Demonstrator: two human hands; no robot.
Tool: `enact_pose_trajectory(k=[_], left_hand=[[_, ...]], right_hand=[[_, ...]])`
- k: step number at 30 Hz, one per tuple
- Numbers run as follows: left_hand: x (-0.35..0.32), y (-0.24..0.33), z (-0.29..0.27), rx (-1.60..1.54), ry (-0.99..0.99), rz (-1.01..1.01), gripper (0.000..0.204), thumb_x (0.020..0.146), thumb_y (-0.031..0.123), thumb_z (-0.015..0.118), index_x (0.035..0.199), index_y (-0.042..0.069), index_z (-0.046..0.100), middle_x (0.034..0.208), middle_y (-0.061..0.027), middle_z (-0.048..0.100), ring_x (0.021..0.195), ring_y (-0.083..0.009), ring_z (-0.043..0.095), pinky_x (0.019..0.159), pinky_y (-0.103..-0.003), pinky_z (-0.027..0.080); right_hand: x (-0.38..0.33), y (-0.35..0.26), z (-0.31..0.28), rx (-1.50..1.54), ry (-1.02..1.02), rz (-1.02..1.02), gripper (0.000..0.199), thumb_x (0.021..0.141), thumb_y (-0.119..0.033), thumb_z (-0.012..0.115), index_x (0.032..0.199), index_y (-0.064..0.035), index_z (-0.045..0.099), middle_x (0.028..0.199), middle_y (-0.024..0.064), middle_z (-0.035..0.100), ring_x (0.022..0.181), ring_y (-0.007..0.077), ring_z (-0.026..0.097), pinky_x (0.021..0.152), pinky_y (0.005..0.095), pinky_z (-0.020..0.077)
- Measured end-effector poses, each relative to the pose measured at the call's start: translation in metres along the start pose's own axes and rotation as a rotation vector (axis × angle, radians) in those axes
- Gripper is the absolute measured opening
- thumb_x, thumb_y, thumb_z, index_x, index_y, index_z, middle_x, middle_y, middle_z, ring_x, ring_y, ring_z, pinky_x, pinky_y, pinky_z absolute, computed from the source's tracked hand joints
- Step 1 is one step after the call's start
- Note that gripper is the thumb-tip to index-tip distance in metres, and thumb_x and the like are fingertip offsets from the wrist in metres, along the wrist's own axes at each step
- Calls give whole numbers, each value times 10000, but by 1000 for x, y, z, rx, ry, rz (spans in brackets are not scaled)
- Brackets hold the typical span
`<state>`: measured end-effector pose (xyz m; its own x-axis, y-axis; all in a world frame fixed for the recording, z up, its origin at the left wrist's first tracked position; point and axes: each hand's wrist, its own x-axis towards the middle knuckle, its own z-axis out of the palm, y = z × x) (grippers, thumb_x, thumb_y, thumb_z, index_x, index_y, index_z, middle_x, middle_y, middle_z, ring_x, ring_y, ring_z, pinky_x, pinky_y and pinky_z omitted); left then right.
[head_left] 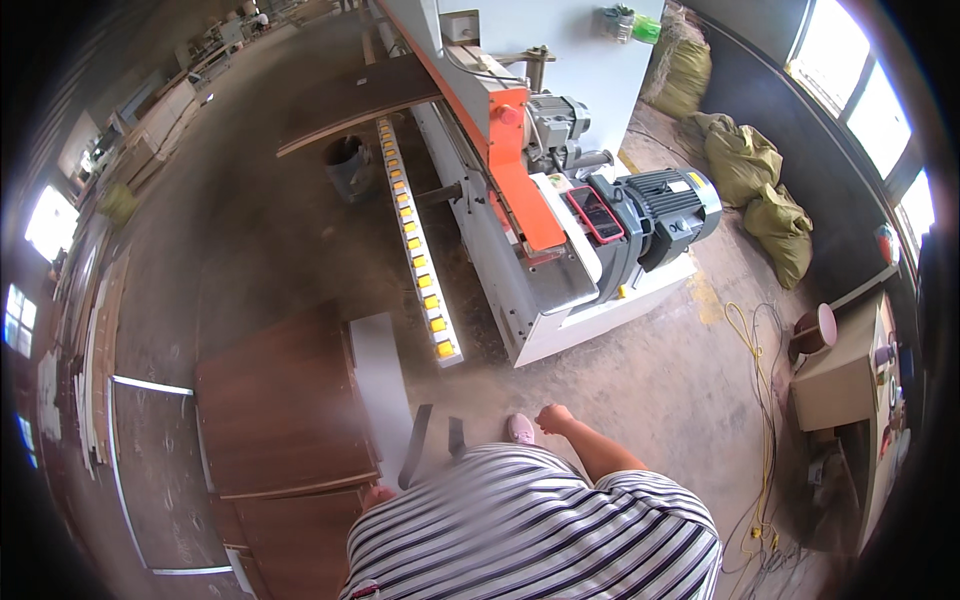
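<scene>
My right hand hangs in front of me above the floor, its fingers curled in and nothing visible in them. Below it, my pink shoe shows at the hem of the striped shirt. Only a small part of my left hand comes out past the shirt, beside the stacked brown boards; its fingers are hidden. Close to that hand, two dark strips lie near a pale grey panel. Ahead stands a white and orange machine with a motor.
A roller rail with yellow wheels runs along the machine's left side. Beyond are a brown panel and a dark bucket. A red-edged phone rests on the machine. Yellow cables, a workbench and stuffed sacks stand right.
</scene>
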<state>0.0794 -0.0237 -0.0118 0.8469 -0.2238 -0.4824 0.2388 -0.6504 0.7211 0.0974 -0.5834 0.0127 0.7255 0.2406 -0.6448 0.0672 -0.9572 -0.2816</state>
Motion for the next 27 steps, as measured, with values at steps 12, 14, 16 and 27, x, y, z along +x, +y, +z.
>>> enact_pose_trajectory(k=[12, 14, 16, 27], left_hand=[[-15, 145, -24, -263, 33, -153, 200, 768, 149, 616, 925, 41, 555, 717, -68, 608, 627, -104, 563, 521, -238, 459], [-15, 144, -18, -321, 62, -180, 248, 767, 151, 629, 971, 41, 542, 730, -86, 613, 628, -114, 568, 520, -235, 462], [-16, 138, -14, -306, 58, -150, 222, 751, 156, 635, 924, 41, 557, 715, -84, 615, 616, -115, 566, 523, -243, 461], [7, 37, 10, -317, -218, -211, 153, 685, 192, 640, 658, 42, 625, 605, -30, 594, 617, -108, 566, 611, -286, 473]], right_hand=[[-6, -9, -12, 449, 164, 138, 260, 756, -277, 501, 736, -80, 670, 721, 86, 660, 674, 195, 646, 645, 336, 513], [-1, -4, -7, 387, 222, 51, 231, 744, -285, 553, 768, -85, 666, 701, 71, 659, 610, 164, 649, 621, 295, 517], [0, -7, -10, 488, 188, 127, 216, 739, -278, 576, 785, -86, 664, 693, 65, 658, 584, 149, 650, 612, 278, 519], [1, 23, 35, 291, 134, 41, 194, 752, -244, 569, 749, -68, 649, 686, 50, 657, 582, 137, 647, 606, 267, 524]])
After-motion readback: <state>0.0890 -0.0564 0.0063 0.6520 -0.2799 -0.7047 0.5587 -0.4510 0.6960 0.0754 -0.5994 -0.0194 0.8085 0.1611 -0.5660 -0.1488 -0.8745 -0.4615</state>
